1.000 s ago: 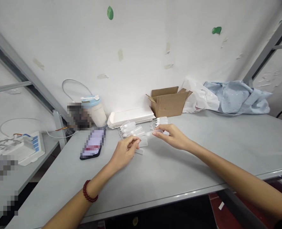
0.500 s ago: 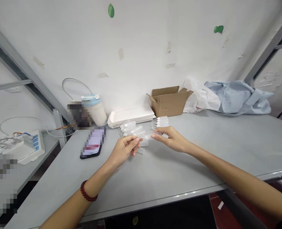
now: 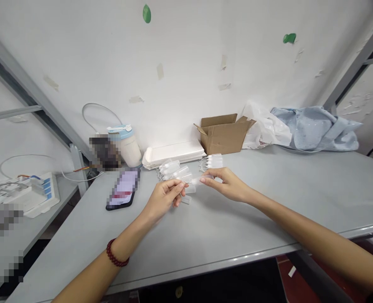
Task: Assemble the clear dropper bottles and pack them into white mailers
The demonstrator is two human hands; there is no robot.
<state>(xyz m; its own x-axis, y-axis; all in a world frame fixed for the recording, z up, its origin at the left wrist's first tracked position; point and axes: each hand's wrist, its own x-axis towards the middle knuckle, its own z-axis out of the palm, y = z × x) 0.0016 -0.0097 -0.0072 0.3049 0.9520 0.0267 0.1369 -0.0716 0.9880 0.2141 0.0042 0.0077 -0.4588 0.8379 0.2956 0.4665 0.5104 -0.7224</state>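
A small translucent plastic tube with a white end is held level just above the table between my hands. My left hand is closed in a pinch at its left end; the exact part under the fingertips is too small to make out. Thumb and fingers of my right hand are closed on its clear right end. Behind my left hand lies a loose pile of similar tubes with thin loops. A neat row of them lies behind my right hand. Several more tubes lie partly hidden beside my left fingers.
White flat packs and an open cardboard box stand against the wall. A white plastic bag and a light blue bag are at right. A phone and a blue-lidded cup are at left.
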